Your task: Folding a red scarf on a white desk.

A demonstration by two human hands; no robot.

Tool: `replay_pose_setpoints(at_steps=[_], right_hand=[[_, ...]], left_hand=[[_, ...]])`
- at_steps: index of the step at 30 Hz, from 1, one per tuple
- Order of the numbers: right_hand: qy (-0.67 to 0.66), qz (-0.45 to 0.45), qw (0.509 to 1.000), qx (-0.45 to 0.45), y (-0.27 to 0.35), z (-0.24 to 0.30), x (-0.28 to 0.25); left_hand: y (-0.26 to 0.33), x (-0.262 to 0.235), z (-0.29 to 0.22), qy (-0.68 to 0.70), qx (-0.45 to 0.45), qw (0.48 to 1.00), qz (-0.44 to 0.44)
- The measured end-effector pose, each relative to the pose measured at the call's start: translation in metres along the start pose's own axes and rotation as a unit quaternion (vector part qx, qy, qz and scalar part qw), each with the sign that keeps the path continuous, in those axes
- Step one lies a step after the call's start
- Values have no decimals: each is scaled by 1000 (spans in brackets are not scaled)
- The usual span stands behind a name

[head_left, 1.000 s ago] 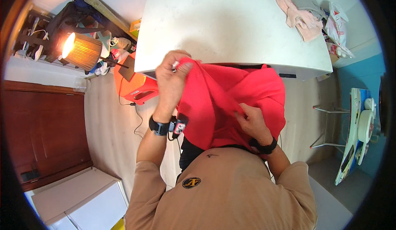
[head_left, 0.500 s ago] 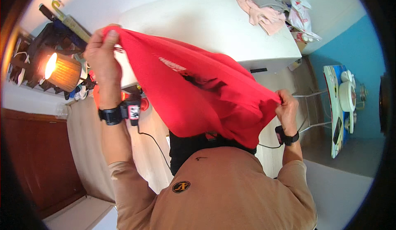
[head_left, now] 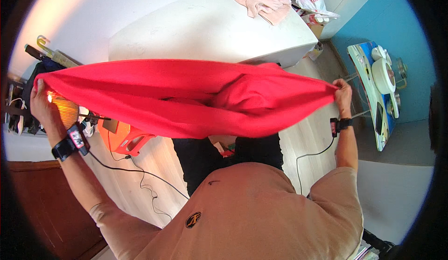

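A red garment (head_left: 154,92) of soft cloth is stretched wide in the air between my hands, sagging in folds through its middle. At its left end, my left hand (head_left: 44,105) is closed on a corner, close to the lit lamp. My right hand (head_left: 343,95) pinches the opposite end, out at the right. Each wrist wears a black strap with a small device and a cable. The cloth hangs in front of the white table and above my dark trousers; its exact cut cannot be made out.
Behind the garment stands a white table (head_left: 172,31) bearing folded pink and grey clothes (head_left: 263,3). A glowing lamp (head_left: 65,108) is at the left, with an orange stool (head_left: 123,134) below. At right, a small table (head_left: 364,73) holds white pots. Cables (head_left: 149,173) trail over the floor.
My hands have spread apart, the left going outward and down, the right outward and slightly up. The red garment has gone from a slanted drape to a taut, nearly level span; its print no longer shows.
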State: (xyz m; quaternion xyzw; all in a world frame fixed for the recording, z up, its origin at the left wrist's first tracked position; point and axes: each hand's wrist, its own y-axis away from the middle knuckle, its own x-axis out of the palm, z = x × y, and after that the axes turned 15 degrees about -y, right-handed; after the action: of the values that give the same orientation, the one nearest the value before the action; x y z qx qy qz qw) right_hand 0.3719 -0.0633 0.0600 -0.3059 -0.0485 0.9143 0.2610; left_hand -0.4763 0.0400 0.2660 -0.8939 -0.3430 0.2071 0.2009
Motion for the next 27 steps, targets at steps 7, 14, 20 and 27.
replay_pose_setpoints(at_steps=[7, 14, 20, 27], right_hand=[[-87, 79, 992, 40, -87, 24, -32], [-132, 93, 987, 6, -182, 83, -59], [-111, 49, 993, 7, -203, 79, -34], [-69, 107, 987, 101, -206, 47, -11]], left_hand=[[-44, -46, 9, -258, 35, 965, -15], [-52, -71, -14, -80, -29, 996, -26], [-28, -80, 10, -125, -74, 989, -4], [-15, -79, 34, -133, -79, 988, 23]])
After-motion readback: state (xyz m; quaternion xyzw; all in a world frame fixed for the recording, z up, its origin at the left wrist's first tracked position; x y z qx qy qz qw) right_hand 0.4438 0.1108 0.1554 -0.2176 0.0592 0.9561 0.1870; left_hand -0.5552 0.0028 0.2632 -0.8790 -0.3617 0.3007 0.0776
